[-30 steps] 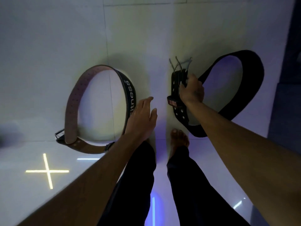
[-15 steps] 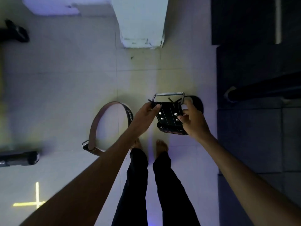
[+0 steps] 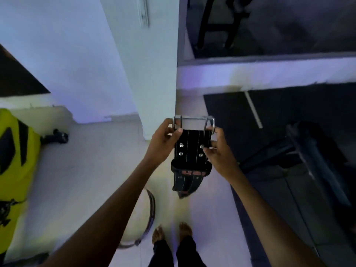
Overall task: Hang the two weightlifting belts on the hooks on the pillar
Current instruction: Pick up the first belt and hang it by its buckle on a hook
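Big white pillar (image 3: 154,74) dead ahead, running up out of the pale tiled floor (image 3: 77,180), with a metal strip (image 3: 143,10) fixed near its top; can't tell if that's the hooks. Dark mat (image 3: 269,116) off to the right, something bright yellow (image 3: 17,160) at the left edge. Black belt (image 3: 190,157) held up in front of the pillar's base, just right of its corner, clear of the floor: wide black leather, pale stitch lines running lengthwise, four shiny rivets in a square, a loop keeper below with reddish lettering too blurry to read, rest of the strap dangling down behind. Silver double-prong buckle (image 3: 193,121) on top, frame level, prongs pointing down onto the leather. Second belt (image 3: 151,211) down on the floor by the bare feet (image 3: 171,231), brownish, only a curved edge showing past the left forearm. Left hand (image 3: 163,143) pinching the buckle end's left side, right hand (image 3: 221,151) gripping the right side, fingers curled on the leather.
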{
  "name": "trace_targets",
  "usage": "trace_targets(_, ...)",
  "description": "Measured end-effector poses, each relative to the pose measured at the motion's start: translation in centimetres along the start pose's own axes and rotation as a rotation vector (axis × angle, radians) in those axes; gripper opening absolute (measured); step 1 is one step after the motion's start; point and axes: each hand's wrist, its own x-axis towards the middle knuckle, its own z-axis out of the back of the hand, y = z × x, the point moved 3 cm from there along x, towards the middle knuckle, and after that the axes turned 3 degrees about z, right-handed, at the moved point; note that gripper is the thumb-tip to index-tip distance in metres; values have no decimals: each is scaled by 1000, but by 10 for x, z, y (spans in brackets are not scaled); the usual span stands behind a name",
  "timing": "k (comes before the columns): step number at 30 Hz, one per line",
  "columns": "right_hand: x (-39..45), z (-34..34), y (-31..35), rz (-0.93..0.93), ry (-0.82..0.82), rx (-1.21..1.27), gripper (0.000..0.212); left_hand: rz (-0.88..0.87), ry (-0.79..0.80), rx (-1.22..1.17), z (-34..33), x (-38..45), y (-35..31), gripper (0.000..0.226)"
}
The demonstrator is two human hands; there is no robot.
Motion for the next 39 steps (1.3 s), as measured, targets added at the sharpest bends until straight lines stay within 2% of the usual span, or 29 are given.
trace_targets(3,-1,3,49,110,-8,26,46,-126,-86,24,19,-3,-52,5)
trace_targets(8,13,16,136,310,-72,-3,39,-315,-204,74,49,-7,-136,5)
trace_targets(11,24,27,179,363,-104,-1,39,-408,-210,102,66,-8,-181,17)
trace_targets(14,34,38,218,423,-184,65,38,-509,-100,138,79,-10,-225,30)
trace_targets(16,40,44,241,413,-202,144,39,-533,-79,113,88,-11,-252,30)
trace_targets(18,47,48,262,419,-192,202,35,-543,-154,93,97,-11,-277,22)
trace_targets(21,53,55,302,454,-188,331,18,-539,-283,60,106,-12,-308,12)
trace_targets(24,60,65,338,476,-186,388,23,-564,-361,3,111,-16,-339,11)
trace_targets(28,65,73,364,582,-120,400,49,-631,-441,-71,122,-16,-385,9)
trace_targets(33,68,70,363,720,-64,460,36,-692,-499,-94,133,-14,-432,6)
trace_targets(39,83,62,349,729,-87,466,27,-713,-553,-147,145,-11,-480,8)
